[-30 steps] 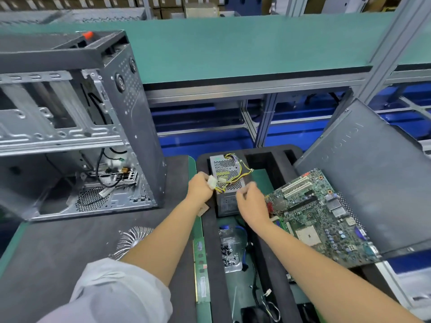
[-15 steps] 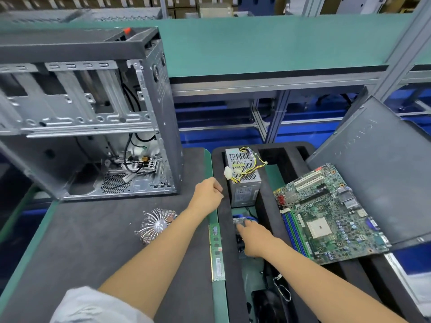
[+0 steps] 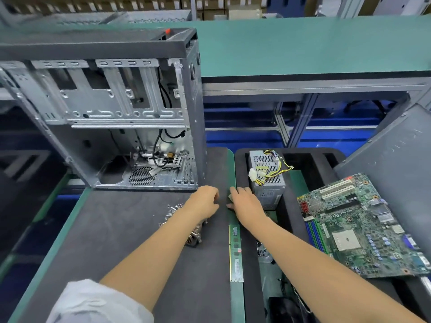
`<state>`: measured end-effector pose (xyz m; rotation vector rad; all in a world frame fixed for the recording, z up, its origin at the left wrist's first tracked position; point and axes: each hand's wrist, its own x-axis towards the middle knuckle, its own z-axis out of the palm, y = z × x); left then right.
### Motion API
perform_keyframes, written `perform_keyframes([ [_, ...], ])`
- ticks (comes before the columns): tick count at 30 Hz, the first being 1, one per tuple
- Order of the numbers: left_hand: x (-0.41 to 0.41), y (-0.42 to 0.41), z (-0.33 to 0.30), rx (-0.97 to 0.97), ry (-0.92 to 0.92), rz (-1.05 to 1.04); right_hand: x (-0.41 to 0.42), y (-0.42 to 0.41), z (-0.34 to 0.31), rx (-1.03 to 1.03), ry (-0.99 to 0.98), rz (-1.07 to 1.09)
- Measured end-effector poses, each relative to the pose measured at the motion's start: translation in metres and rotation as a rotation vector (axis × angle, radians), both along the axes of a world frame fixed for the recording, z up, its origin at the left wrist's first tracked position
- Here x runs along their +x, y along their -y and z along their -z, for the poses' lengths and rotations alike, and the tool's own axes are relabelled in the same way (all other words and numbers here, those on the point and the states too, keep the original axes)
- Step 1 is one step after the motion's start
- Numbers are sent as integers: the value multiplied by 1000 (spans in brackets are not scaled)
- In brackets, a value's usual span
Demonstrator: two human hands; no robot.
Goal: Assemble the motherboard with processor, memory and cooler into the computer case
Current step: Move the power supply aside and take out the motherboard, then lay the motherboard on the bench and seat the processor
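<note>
Between both hands' wrists memory stick (image 3: pixel 236 250), left hand (image 3: pixel 205 201) curled empty, right hand (image 3: pixel 245 201) pinching a small piece.

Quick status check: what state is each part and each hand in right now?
Computer case: upright, side open, no board inside.
Motherboard: outside the case, tilted in the foam tray, socket bare.
Memory stick: flat beside the tray.
Cooler: on the mat, partly under the left arm.
Power supply: standing in the tray.
Left hand: curled, grip unclear.
Right hand: holding something small.
</note>
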<state>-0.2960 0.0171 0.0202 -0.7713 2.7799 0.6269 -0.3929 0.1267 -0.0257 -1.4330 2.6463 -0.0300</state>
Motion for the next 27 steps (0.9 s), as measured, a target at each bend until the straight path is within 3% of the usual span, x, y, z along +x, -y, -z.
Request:
perform_keyframes([
  [5,3,-11,0,58,-169,-21,0,-8,-5,-60,79,46],
  [9,-9,-42,0,228,-217,-126,3,-24,-17,-266,289,202],
  [10,-12,-50,1,327,-193,-175,4,-30,-22,-346,373,241],
  [14,-20,-74,0,1122,-356,-594,10,-55,-47,-471,633,218],
  [15,-23,-75,3,1182,-390,-660,6,-67,-52,-446,568,175],
  [17,-24,-75,4,1215,-424,-734,-15,-103,-66,-401,218,189],
  [19,-25,-72,7,1239,-418,-805,-48,-149,-76,-284,-132,381],
  [21,-25,-73,6,1281,-378,-845,-78,-190,-81,-69,-282,638],
  [24,-28,-80,8,1256,-333,-822,-108,-220,-75,61,-82,907],
  [27,-31,-89,7,1281,-311,-779,-131,-227,-71,61,197,990],
])
